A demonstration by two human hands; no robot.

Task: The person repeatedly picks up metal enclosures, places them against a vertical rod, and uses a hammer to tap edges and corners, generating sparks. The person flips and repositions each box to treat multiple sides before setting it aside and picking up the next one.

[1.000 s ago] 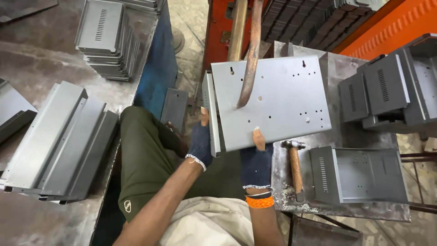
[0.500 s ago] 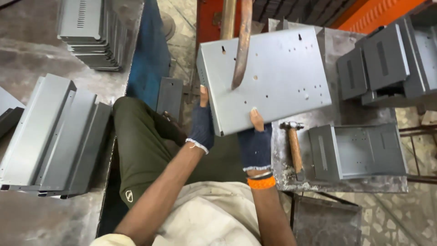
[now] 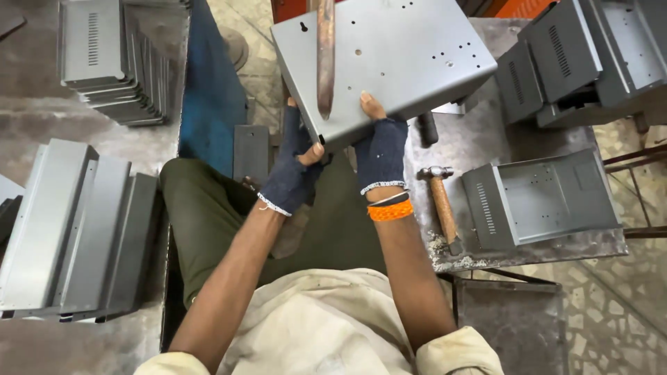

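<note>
Both of my hands wear dark fingerless gloves and grip the near edge of a grey sheet-metal panel [image 3: 389,55] with drilled holes. My left hand [image 3: 292,167] holds its near left corner. My right hand [image 3: 381,149], with an orange band at the wrist, holds the near edge to the right of that. The panel is tilted and raised above my lap. A rusty metal bar [image 3: 325,55] hangs down in front of the panel.
A wooden-handled hammer [image 3: 440,201] lies on the steel worktable [image 3: 472,139] to my right, beside an open grey metal box [image 3: 542,198]. More grey boxes [image 3: 577,55] stand at the back right. Stacked grey panels [image 3: 69,229] lie at left, another stack [image 3: 111,62] at far left.
The panel has been lifted and turned so its far end points up and to the right. Both hands stayed on its near edge.
</note>
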